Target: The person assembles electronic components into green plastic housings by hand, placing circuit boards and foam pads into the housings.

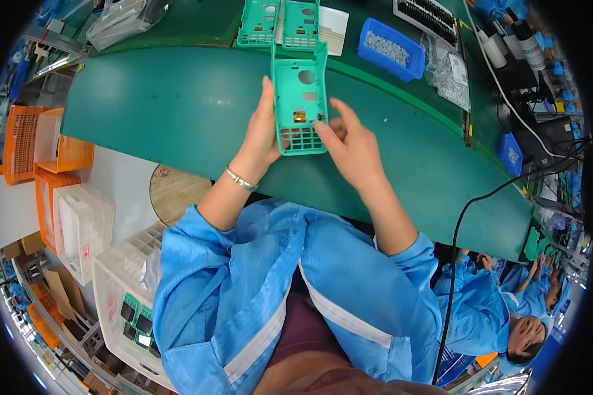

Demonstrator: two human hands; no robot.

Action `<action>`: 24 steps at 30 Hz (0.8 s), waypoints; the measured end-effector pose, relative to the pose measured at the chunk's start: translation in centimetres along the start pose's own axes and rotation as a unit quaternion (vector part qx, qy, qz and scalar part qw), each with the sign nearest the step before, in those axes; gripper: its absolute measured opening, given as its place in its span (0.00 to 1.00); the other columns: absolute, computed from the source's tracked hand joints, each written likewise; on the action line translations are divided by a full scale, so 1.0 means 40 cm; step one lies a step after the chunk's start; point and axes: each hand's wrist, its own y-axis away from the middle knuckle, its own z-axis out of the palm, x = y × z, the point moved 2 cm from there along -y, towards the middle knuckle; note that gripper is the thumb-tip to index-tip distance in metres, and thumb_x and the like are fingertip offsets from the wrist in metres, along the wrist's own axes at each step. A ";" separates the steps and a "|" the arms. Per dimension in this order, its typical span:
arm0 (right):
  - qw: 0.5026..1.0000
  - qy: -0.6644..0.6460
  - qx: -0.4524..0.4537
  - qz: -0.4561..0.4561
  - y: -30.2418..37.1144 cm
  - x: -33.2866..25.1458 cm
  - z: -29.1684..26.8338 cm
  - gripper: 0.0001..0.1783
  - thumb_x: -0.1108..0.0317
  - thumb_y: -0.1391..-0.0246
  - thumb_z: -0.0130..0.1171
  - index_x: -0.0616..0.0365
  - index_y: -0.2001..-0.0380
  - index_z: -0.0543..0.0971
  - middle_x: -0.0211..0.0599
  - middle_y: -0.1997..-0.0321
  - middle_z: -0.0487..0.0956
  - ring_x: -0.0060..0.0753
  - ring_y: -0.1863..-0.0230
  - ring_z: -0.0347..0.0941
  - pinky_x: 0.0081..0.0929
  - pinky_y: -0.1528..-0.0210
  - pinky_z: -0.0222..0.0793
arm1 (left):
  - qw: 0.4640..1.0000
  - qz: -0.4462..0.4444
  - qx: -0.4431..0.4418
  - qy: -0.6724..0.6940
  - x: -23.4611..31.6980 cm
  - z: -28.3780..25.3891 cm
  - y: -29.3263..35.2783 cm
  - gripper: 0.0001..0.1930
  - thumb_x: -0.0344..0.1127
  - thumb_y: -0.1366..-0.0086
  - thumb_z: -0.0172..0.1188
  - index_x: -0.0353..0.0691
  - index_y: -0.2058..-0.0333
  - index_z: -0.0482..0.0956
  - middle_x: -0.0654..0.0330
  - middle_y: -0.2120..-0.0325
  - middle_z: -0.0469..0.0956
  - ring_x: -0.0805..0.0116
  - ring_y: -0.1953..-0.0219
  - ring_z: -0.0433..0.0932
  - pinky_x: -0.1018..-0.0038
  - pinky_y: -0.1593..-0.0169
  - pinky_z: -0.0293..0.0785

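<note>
My left hand is closed around the left side of a green plastic housing, held up over the bench. The housing has a round hole, square openings, a small amber piece and a grille at its near end. My right hand is at the lower right edge of the housing. Its thumb presses there beside a small black part, the index finger stands off the edge, and the other fingers are curled and partly hidden. Two similar green housings lie beyond, at the far side.
On the green bench, a blue bin holds small pale parts, with plastic bags beside it. A black cable hangs at right. Crates stand at left; co-workers in blue sit at lower right.
</note>
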 end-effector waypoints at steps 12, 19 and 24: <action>0.953 0.242 0.173 -0.048 -0.301 0.076 -0.086 0.29 0.64 0.49 0.45 0.57 0.42 0.60 0.56 0.77 0.75 0.58 0.75 0.73 0.49 0.69 0.68 | 0.889 0.237 0.115 -0.374 0.176 -0.067 0.030 0.17 0.33 0.37 0.51 0.38 0.49 0.68 0.57 0.53 0.72 0.68 0.53 0.72 0.74 0.51 0.68; 0.906 0.394 0.132 -0.083 -0.464 0.230 -0.026 0.28 0.67 0.52 0.46 0.59 0.45 0.61 0.55 0.71 0.77 0.55 0.73 0.74 0.48 0.70 0.69 | 0.587 0.404 0.524 -0.467 0.436 -0.406 0.692 0.14 0.30 0.36 0.47 0.32 0.54 0.72 0.56 0.59 0.75 0.70 0.60 0.76 0.76 0.56 0.71; 0.705 0.667 -0.022 -0.240 -0.602 0.361 -0.060 0.17 0.66 0.63 0.66 0.55 0.66 0.77 0.49 0.52 0.71 0.47 0.62 0.74 0.37 0.64 0.73 | 0.514 0.175 0.715 -0.440 0.280 -0.551 1.241 0.16 0.35 0.39 0.51 0.37 0.54 0.74 0.59 0.63 0.78 0.71 0.63 0.76 0.76 0.57 0.71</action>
